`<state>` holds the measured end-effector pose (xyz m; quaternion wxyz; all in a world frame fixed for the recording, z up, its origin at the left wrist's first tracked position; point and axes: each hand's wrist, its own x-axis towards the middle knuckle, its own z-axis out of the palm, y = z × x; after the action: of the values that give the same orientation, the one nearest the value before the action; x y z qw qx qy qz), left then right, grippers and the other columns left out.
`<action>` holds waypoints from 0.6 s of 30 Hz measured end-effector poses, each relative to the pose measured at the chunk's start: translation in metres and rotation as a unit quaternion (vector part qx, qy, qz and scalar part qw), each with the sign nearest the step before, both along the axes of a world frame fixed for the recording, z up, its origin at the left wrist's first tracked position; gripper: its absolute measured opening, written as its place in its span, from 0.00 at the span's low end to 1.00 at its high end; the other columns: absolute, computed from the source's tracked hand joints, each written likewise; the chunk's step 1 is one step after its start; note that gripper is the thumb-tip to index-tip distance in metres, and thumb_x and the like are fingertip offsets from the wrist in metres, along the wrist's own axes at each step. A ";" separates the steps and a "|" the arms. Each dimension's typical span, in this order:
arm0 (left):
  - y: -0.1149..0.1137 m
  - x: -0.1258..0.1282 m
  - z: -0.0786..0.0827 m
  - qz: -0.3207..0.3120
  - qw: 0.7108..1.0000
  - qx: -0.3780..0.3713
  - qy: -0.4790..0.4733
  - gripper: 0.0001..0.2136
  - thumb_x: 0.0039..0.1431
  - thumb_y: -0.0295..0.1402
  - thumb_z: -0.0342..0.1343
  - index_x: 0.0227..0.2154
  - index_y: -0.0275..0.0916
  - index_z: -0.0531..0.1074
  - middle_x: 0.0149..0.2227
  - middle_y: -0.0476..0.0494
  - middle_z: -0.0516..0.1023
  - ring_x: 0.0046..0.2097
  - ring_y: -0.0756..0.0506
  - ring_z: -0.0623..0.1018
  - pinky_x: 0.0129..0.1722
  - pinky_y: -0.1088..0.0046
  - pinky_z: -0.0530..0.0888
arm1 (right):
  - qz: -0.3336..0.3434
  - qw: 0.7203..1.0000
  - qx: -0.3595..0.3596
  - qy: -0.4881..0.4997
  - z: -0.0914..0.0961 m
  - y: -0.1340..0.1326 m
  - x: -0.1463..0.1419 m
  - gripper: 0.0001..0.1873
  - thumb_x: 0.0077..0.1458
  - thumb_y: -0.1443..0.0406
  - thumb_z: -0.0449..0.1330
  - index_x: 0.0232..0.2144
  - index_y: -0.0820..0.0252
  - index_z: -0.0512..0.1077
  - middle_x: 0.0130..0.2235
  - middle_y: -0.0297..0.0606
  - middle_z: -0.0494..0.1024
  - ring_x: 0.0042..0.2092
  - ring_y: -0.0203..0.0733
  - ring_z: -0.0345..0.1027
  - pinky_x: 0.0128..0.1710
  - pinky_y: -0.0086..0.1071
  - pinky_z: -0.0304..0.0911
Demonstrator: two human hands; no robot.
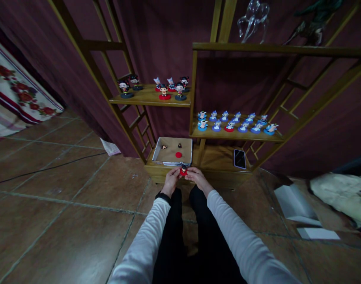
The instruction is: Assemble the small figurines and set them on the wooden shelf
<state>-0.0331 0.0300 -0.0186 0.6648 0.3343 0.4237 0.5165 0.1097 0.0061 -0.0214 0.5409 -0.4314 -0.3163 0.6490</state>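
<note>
Both my hands meet just in front of the low wooden shelf. Between them they pinch a small figurine with a red round base [184, 170]; my left hand [171, 181] grips it from the left and my right hand [197, 176] from the right, fingers closed on it. Just beyond lies an open shallow cardboard box [186, 157] holding a loose red base disc [178, 154] and two small dark figurine parts [164, 146].
Several figurines stand on the upper left shelf [164, 92], several blue-based ones on the right shelf [236, 121]. A phone [239, 158] lies on the bottom board. White papers [295, 205] and a beige bag [343, 193] sit on the tiled floor at right; a cable [50, 167] crosses left.
</note>
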 end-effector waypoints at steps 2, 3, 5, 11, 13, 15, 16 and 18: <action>0.001 0.000 0.000 0.007 1.000 0.002 0.004 0.14 0.41 0.35 0.64 0.32 0.33 0.74 0.29 0.45 0.76 0.25 0.54 0.71 0.26 0.79 0.66 | 0.006 1.000 0.007 0.000 -0.001 0.000 0.000 0.17 0.39 0.62 0.66 0.34 0.58 0.69 0.33 0.34 0.76 0.32 0.36 0.72 0.40 0.38 0.67; 0.001 0.000 0.000 0.011 1.000 0.002 0.006 0.14 0.41 0.35 0.64 0.32 0.33 0.74 0.29 0.45 0.76 0.25 0.54 0.70 0.26 0.80 0.66 | 0.011 1.000 0.009 0.002 -0.001 0.000 0.000 0.18 0.38 0.62 0.67 0.35 0.58 0.69 0.33 0.34 0.76 0.32 0.36 0.72 0.40 0.38 0.67; 0.001 0.000 0.000 0.023 1.000 0.004 0.006 0.14 0.40 0.36 0.64 0.31 0.33 0.74 0.28 0.46 0.76 0.25 0.54 0.70 0.26 0.79 0.66 | 0.026 1.000 0.010 0.004 -0.001 0.001 0.000 0.20 0.37 0.63 0.67 0.37 0.57 0.69 0.34 0.34 0.76 0.32 0.36 0.72 0.41 0.38 0.67; 0.001 0.000 0.000 -0.004 1.000 -0.004 -0.011 0.15 0.41 0.35 0.64 0.32 0.33 0.73 0.27 0.45 0.76 0.26 0.54 0.72 0.28 0.78 0.68 | 0.032 0.999 0.013 0.007 -0.001 0.002 -0.001 0.20 0.37 0.64 0.67 0.37 0.57 0.71 0.35 0.36 0.76 0.32 0.36 0.71 0.40 0.37 0.67; 0.001 0.000 0.001 -0.028 1.000 -0.007 -0.012 0.15 0.41 0.34 0.64 0.33 0.33 0.74 0.28 0.44 0.76 0.26 0.53 0.73 0.28 0.78 0.68 | 0.018 1.000 0.016 0.009 -0.001 0.002 -0.001 0.21 0.37 0.63 0.68 0.37 0.57 0.71 0.36 0.35 0.76 0.32 0.36 0.71 0.40 0.36 0.68; 0.001 -0.001 0.001 -0.045 0.999 -0.007 -0.010 0.15 0.41 0.32 0.64 0.35 0.33 0.74 0.30 0.43 0.77 0.28 0.52 0.74 0.28 0.77 0.68 | 0.014 1.000 0.017 0.008 -0.001 0.002 -0.002 0.21 0.37 0.63 0.68 0.37 0.56 0.70 0.35 0.35 0.77 0.32 0.36 0.71 0.39 0.36 0.68; 0.001 -0.001 0.001 -0.051 0.999 -0.008 -0.010 0.16 0.41 0.31 0.64 0.35 0.33 0.74 0.31 0.42 0.77 0.28 0.52 0.74 0.29 0.77 0.69 | 0.013 1.000 0.016 0.008 0.000 0.002 -0.002 0.21 0.37 0.63 0.68 0.37 0.56 0.70 0.35 0.35 0.77 0.32 0.36 0.71 0.39 0.36 0.68; 0.001 -0.002 0.000 -0.057 0.998 -0.009 -0.010 0.17 0.40 0.29 0.64 0.37 0.33 0.74 0.32 0.41 0.77 0.28 0.52 0.74 0.29 0.77 0.69 | 0.014 1.000 0.011 0.008 0.000 0.002 -0.002 0.20 0.38 0.62 0.67 0.37 0.57 0.70 0.33 0.35 0.77 0.32 0.37 0.72 0.39 0.37 0.68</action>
<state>-0.0348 0.0313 -0.0181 0.7006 0.3467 0.4020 0.4768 0.1079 0.0077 -0.0216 0.5388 -0.4160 -0.3252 0.6564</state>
